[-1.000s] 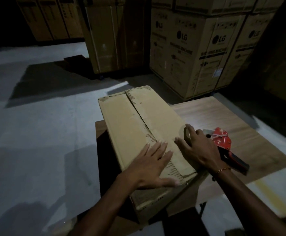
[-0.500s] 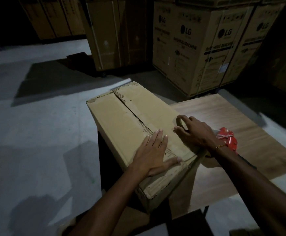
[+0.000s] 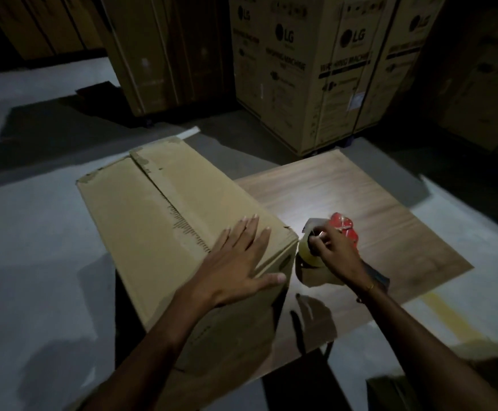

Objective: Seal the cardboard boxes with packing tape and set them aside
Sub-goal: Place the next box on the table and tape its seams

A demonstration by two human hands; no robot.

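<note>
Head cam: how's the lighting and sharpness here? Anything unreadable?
Head view: dim overall, with one bright pool on the table beside the tape dispenser; the far stacked cartons are dark and their small print is unreadable; wide-angle bowing at the edges; soft blur on the right hand.

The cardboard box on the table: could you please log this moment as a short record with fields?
box: cardboard box on wooden table, flaps closed, overhanging the table's left edge
left hand: left hand flat on the box top, near corner
right hand: right hand gripping the tape dispenser beside the box
background: large printed cartons on the floor
</note>
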